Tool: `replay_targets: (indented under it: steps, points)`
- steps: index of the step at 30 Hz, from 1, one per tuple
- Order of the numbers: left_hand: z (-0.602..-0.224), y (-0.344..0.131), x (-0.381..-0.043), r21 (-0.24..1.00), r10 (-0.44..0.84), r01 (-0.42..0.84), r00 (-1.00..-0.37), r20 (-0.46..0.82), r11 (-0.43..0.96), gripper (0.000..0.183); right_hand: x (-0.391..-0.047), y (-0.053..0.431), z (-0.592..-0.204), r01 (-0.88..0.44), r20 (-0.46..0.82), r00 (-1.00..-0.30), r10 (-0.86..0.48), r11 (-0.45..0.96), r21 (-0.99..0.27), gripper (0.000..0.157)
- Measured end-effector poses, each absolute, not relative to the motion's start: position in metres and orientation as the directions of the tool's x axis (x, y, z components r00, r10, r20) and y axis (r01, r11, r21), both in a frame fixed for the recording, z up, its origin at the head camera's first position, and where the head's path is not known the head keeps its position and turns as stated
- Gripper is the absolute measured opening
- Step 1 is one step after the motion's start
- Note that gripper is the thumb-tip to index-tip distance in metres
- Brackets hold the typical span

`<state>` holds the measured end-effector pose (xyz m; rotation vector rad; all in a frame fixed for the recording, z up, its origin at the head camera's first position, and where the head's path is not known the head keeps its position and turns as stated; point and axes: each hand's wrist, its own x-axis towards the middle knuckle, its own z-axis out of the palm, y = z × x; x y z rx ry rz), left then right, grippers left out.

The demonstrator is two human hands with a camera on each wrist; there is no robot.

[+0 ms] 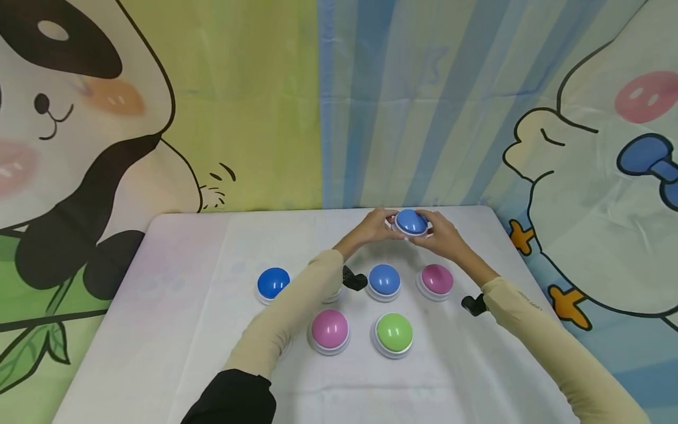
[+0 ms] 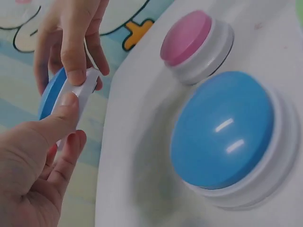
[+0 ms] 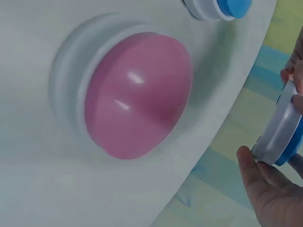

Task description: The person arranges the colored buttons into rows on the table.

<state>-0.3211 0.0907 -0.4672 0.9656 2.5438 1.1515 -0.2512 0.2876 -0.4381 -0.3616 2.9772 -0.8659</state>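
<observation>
Both hands hold one blue push button (image 1: 411,222) with a white base, raised near the table's far edge. My left hand (image 1: 380,225) grips its left side, and my right hand (image 1: 441,234) grips the right side. In the left wrist view the left thumb presses on the white rim of the held button (image 2: 80,94). Fingers of the right hand (image 3: 279,196) support the base in the right wrist view. Closest below the hands stand another blue button (image 1: 384,280) and a pink button (image 1: 436,279) on the table.
Nearer on the white table (image 1: 201,353) stand a second pink button (image 1: 330,329) and a green button (image 1: 394,333). A darker blue button (image 1: 273,283) sits at the left. One more button is mostly hidden behind the left forearm. A printed curtain (image 1: 254,118) hangs behind the table.
</observation>
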Motion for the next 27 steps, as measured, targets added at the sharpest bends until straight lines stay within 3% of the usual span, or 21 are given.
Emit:
replay_targets:
  steps: [5,13,21,27]
  points:
    - [-0.456,0.085,-0.299,0.757,0.614,0.461,-0.783,0.101,0.463,0.071,-0.226,0.292,-0.426,-0.253,0.055,-0.963,-0.264,0.814,-0.523,0.076]
    - [-0.440,0.083,-0.252,0.811,0.637,0.464,-0.756,0.152,0.357,0.068,-0.181,0.297,-0.403,-0.331,0.126,-0.943,-0.309,0.815,-0.475,0.076]
    - [-0.430,0.067,-0.183,0.639,0.637,0.637,-0.717,0.285,0.431,0.082,-0.124,0.289,-0.396,-0.489,0.261,-0.870,-0.418,0.797,-0.354,0.077]
    - [-0.435,0.053,-0.143,0.613,0.667,0.651,-0.700,0.257,0.447,0.082,-0.084,0.279,-0.396,-0.548,0.251,-0.835,-0.489,0.775,-0.313,0.083]
